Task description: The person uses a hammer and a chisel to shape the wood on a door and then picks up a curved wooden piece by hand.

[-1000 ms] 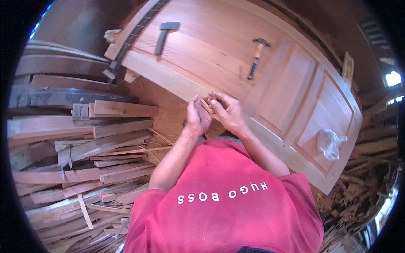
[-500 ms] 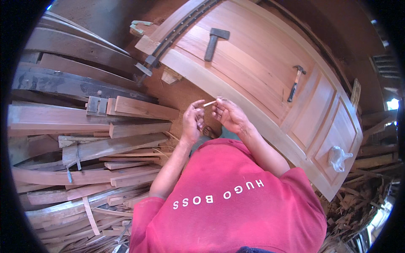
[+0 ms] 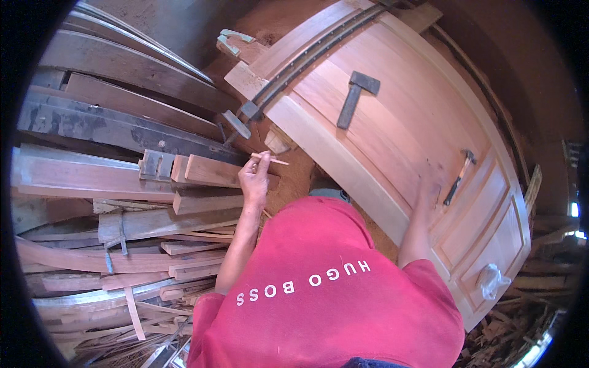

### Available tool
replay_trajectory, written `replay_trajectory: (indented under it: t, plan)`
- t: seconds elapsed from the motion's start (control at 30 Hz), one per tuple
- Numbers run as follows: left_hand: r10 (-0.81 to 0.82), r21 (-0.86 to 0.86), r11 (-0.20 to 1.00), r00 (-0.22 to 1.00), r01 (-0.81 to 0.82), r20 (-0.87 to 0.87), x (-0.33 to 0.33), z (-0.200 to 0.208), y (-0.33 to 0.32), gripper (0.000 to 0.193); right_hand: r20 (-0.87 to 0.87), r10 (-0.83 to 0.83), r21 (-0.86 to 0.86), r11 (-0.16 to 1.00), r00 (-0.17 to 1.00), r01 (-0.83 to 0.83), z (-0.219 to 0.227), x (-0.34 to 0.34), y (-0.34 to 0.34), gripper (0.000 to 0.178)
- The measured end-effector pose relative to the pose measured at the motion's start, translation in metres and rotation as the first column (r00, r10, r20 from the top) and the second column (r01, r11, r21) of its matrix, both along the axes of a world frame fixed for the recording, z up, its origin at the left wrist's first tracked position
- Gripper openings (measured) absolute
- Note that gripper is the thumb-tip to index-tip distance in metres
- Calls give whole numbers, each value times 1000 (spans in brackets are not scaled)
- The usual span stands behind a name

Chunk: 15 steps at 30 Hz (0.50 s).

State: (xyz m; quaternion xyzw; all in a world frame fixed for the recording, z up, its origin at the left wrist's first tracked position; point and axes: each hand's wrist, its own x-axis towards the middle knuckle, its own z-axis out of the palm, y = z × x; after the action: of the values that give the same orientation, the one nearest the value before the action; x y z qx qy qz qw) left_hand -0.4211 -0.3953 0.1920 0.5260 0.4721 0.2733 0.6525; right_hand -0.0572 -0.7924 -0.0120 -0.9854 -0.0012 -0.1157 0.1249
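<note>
My left hand (image 3: 254, 179) is closed in a pinch on a thin pale wooden stick (image 3: 277, 161), one end of which points right towards the door. My right hand (image 3: 429, 186), blurred by motion, is over the panelled wooden door (image 3: 392, 116); its fingers look stretched out, with nothing seen in them. Just right of that hand lies a claw hammer (image 3: 459, 178) with a dark grip and a light band on its handle. Farther off on the door rests a dark, heavy mallet (image 3: 357, 98).
A long bar clamp (image 3: 307, 64) crosses the door's left end. On its near right corner sits a clear plastic bag (image 3: 492, 282). Stacked boards (image 3: 110, 178) fill the left side, with a small clamp (image 3: 123, 236) hanging among them. Wood scraps (image 3: 491, 343) lie at lower right.
My hands have moved apart. The stick stays in my left hand, which has shifted left, while my right hand has let go and swung right over the door towards the hammer. The view has shifted.
</note>
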Motion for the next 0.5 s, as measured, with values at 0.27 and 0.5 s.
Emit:
replay_trajectory:
  t: [0.27, 0.5]
  plan:
    - [207, 81, 977, 971, -198, -120, 11, -44, 106, 20, -375, -409, -161, 912, 832, 376, -1, 47, -115, 59]
    - [147, 329, 940, 976, -88, -160, 81, -56, 203, 18, -520, -377, -302, 921, 767, 248, 0, 87, -161, 54]
